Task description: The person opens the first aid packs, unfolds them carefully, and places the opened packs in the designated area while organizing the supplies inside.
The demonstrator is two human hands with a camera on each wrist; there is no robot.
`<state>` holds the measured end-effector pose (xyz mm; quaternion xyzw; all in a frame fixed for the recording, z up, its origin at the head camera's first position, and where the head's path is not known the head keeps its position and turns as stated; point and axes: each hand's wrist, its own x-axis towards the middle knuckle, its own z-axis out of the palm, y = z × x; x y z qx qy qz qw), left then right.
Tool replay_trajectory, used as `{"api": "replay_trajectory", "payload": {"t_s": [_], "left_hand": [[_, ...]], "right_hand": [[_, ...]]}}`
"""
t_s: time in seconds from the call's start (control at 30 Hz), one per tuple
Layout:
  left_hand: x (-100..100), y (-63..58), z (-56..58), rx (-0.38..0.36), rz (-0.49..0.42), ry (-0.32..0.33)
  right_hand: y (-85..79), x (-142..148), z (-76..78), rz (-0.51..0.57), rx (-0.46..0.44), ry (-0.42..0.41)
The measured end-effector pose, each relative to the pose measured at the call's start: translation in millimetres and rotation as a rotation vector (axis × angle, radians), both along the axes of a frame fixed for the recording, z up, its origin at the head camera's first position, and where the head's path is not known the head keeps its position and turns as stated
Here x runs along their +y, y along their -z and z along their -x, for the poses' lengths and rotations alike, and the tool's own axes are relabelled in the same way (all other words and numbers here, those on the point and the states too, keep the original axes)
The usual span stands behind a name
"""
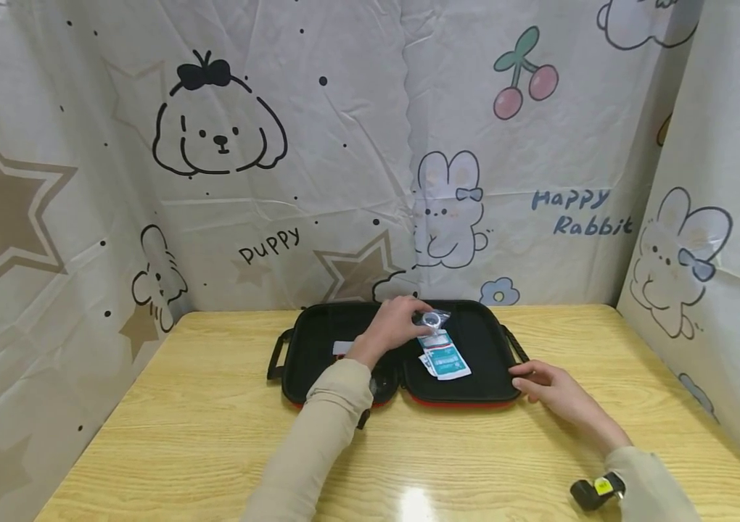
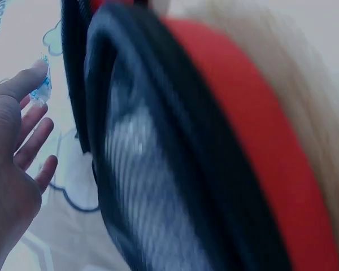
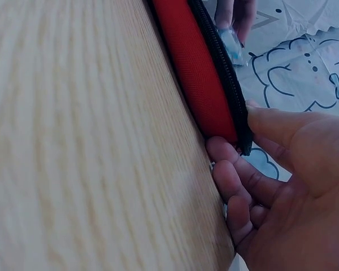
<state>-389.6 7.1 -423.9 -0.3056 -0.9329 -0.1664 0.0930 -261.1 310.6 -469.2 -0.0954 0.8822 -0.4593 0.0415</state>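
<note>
Left grip point(image 1: 391, 326): narrow; you pinch a clear bag point(image 1: 445, 317) between thumb and fingers.
Bag contents: 1 white ring point(image 1: 432, 319), just right of your left grip's fingertips.
Bag position: at the far side of the case, over its right half; you cannot tell here whether it touches the lining.
Right grip point(image 1: 549, 391): narrow; you pinch the near right corner of the case between thumb and fingers, thumb on the black zipped edge.
Case point(image 1: 487, 341): unfolded into 2 halves on the surface point(image 1: 213, 449), black inside, red outside; it extends left and away from your right grip.
Packets point(image 1: 446, 361): white and teal, in the right half, nearer to you than your left grip and slightly right of it; overlapping, exact count unclear.
White card point(image 1: 342, 348): in the left half, left of your left grip, partly hidden by your wrist.
Handle point(image 1: 276, 355): on the case's left edge, well left of your left grip.
Strap point(image 1: 515, 343): on the right edge, just beyond your right grip.
Printed cloth point(image 1: 344, 130): upright behind the surface, beyond both grips.
</note>
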Motion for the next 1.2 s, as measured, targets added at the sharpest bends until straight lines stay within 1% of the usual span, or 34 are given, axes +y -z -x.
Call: {"api": "replay_trajectory", "payload": {"t_s": [0.1, 0.23, 0.37, 0.47, 0.63, 0.8, 0.93, 1.03, 1.2], "left_hand": [[-13.1, -3.9, 0.5, 0.011, -0.057, -0.019], [-30.0, -4.1, 1.3, -0.02, -0.139, -0.055], [-46.2, -2.5, 3.2, -0.044, -0.184, -0.099], [-59.1, -2.2, 4.0, -0.049, -0.192, -0.132], [-84.2, -0.1, 3.8, -0.042, -0.202, -0.163], [-112.7, 3.9, 1.4, -0.051, -0.186, -0.215], [-133.0, 5.2, -0.7, -0.061, -0.207, -0.256], [-145.3, 6.4, -1.8, -0.067, -0.233, -0.279], [-162.6, 10.3, -4.0, -0.063, -0.224, -0.321]], "right_hand": [[0.2, 0.6, 0.7, -0.009, 0.002, 0.001], [-0.4, 1.4, 0.5, -0.007, 0.001, 0.002], [-1.0, 0.6, -0.2, -0.006, -0.006, 0.007], [-1.2, -0.9, -1.0, -0.01, -0.012, 0.007], [-1.8, -2.2, -2.0, -0.022, -0.013, 0.008], [-3.6, -2.3, -2.8, -0.023, -0.008, 0.001], [-5.1, -2.6, -2.9, -0.022, -0.014, 0.002], [-5.3, -2.8, -2.2, -0.025, -0.019, 0.005], [-3.8, -3.2, -1.7, -0.028, -0.013, 0.007]]}}
